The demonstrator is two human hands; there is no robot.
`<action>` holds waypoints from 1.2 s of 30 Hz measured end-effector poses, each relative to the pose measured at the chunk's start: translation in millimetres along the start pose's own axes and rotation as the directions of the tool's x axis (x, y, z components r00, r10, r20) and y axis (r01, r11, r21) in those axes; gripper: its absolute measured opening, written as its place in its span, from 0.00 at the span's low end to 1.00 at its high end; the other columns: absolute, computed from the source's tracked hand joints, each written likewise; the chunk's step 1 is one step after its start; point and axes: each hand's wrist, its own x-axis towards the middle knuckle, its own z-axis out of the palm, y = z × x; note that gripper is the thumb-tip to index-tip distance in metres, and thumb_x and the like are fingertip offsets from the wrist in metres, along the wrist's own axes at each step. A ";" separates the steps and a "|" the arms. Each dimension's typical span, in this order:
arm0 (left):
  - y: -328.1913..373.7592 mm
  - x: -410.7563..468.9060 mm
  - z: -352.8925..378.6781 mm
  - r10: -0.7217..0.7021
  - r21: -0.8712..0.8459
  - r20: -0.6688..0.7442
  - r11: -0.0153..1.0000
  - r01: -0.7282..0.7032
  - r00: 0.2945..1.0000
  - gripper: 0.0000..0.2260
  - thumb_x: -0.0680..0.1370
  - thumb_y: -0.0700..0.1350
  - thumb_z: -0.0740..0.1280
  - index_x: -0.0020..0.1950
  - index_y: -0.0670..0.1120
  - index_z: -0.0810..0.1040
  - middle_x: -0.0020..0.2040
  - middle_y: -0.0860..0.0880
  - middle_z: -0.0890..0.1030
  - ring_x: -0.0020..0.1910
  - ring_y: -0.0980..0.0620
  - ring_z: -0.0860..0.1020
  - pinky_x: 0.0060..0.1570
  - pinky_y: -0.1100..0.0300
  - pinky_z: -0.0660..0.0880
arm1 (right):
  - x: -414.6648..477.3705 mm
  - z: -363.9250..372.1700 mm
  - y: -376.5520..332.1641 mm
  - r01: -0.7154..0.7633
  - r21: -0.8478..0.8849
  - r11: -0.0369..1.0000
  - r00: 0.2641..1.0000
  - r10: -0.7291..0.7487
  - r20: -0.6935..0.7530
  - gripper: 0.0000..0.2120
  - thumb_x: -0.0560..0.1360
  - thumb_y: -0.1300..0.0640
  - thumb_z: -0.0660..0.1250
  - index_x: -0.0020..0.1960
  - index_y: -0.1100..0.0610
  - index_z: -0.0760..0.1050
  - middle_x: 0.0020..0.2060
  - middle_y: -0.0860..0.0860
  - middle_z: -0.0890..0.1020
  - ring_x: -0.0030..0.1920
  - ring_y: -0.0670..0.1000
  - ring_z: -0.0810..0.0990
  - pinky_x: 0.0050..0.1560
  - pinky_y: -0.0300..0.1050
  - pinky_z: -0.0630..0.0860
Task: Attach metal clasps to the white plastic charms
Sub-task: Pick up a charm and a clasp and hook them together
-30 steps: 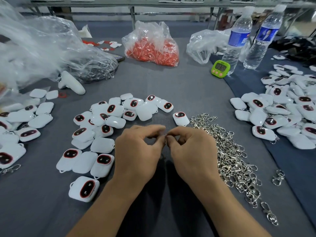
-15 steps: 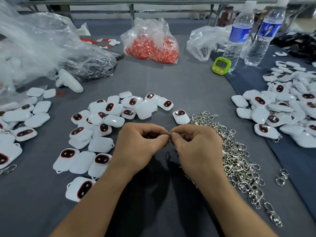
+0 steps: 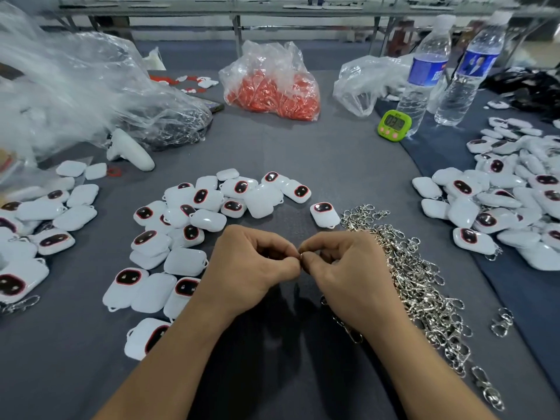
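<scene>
Item in hand: one metal clasp [image 3: 301,254], pinched between our left hand [image 3: 251,268] and right hand [image 3: 348,274]. Some clasped charms [image 3: 472,237] lay right. We judged most undone: bare charms [image 3: 181,231], loose clasps [image 3: 418,283].

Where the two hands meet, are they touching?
Touching. The head view shows the left hand and right hand pressed thumb tip to thumb tip, no gap, pinching a small metal piece.
</scene>
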 end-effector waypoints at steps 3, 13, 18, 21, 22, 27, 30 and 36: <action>1.0 0.1 1.7 0.033 0.020 -0.054 0.999 -0.032 0.998 0.05 0.62 0.47 0.72 0.36 0.53 0.86 0.31 0.49 0.84 0.30 0.53 0.78 0.33 0.56 0.76 | 0.3 -0.7 -1.7 -0.002 -0.010 1.000 1.000 0.002 -0.021 0.07 0.73 0.58 0.75 0.41 0.47 0.84 0.23 0.50 0.74 0.25 0.43 0.65 0.27 0.38 0.63; -11.4 0.5 -7.8 0.247 0.548 -0.379 0.836 0.001 0.892 0.02 0.69 0.54 0.70 0.37 0.58 0.83 0.30 0.62 0.80 0.32 0.61 0.78 0.35 0.59 0.76 | 2.0 -10.6 -27.7 -0.373 0.859 0.351 0.864 0.468 0.184 0.20 0.72 0.67 0.55 0.59 0.57 0.78 0.39 0.55 0.73 0.31 0.49 0.61 0.34 0.42 0.59; -11.5 2.4 3.0 0.098 0.522 -0.104 0.852 -0.030 0.990 0.04 0.70 0.53 0.74 0.43 0.59 0.85 0.39 0.60 0.83 0.41 0.56 0.79 0.47 0.51 0.78 | 1.4 -2.1 -21.0 -0.360 0.783 0.507 0.887 0.445 0.120 0.33 0.68 0.84 0.51 0.61 0.59 0.78 0.49 0.57 0.77 0.35 0.52 0.72 0.37 0.43 0.67; -9.0 4.9 1.4 0.076 0.500 -0.069 0.865 -0.031 0.995 0.10 0.70 0.52 0.76 0.48 0.64 0.82 0.39 0.61 0.83 0.42 0.59 0.79 0.48 0.51 0.78 | 4.1 -4.6 -13.0 -0.273 0.581 0.767 0.943 0.331 0.006 0.26 0.69 0.81 0.65 0.52 0.53 0.85 0.45 0.53 0.84 0.42 0.51 0.80 0.44 0.48 0.75; -8.9 5.3 1.3 0.082 0.493 -0.063 0.869 -0.040 0.995 0.13 0.69 0.53 0.75 0.50 0.67 0.79 0.39 0.61 0.83 0.41 0.59 0.79 0.48 0.52 0.78 | 5.5 -6.1 -10.9 -0.233 0.507 0.830 0.957 0.289 -0.032 0.23 0.69 0.78 0.69 0.51 0.53 0.85 0.43 0.51 0.86 0.42 0.50 0.81 0.45 0.49 0.78; -10.9 6.5 2.5 0.104 0.478 -0.045 0.876 -0.070 0.994 0.14 0.68 0.55 0.72 0.51 0.69 0.78 0.39 0.62 0.83 0.40 0.61 0.79 0.46 0.55 0.78 | 9.3 -6.7 -0.4 -0.162 0.254 0.954 0.978 0.190 -0.088 0.15 0.75 0.66 0.71 0.55 0.48 0.81 0.38 0.53 0.85 0.35 0.55 0.85 0.38 0.50 0.83; -13.7 7.9 -0.7 0.094 0.466 -0.016 0.882 -0.075 0.995 0.12 0.69 0.54 0.73 0.50 0.67 0.80 0.39 0.63 0.83 0.40 0.61 0.79 0.45 0.54 0.78 | 9.4 -5.2 6.6 -0.107 0.005 0.994 0.993 0.107 -0.045 0.17 0.78 0.58 0.71 0.62 0.41 0.79 0.36 0.46 0.82 0.35 0.51 0.82 0.41 0.45 0.77; -19.4 10.1 -2.9 0.075 0.441 0.011 0.895 -0.072 0.997 0.08 0.71 0.50 0.75 0.47 0.63 0.85 0.40 0.63 0.83 0.40 0.62 0.79 0.42 0.59 0.76 | 6.9 -2.5 3.0 -0.047 -0.130 0.990 0.999 0.047 -0.004 0.22 0.77 0.54 0.72 0.68 0.36 0.77 0.41 0.41 0.78 0.38 0.43 0.74 0.46 0.38 0.70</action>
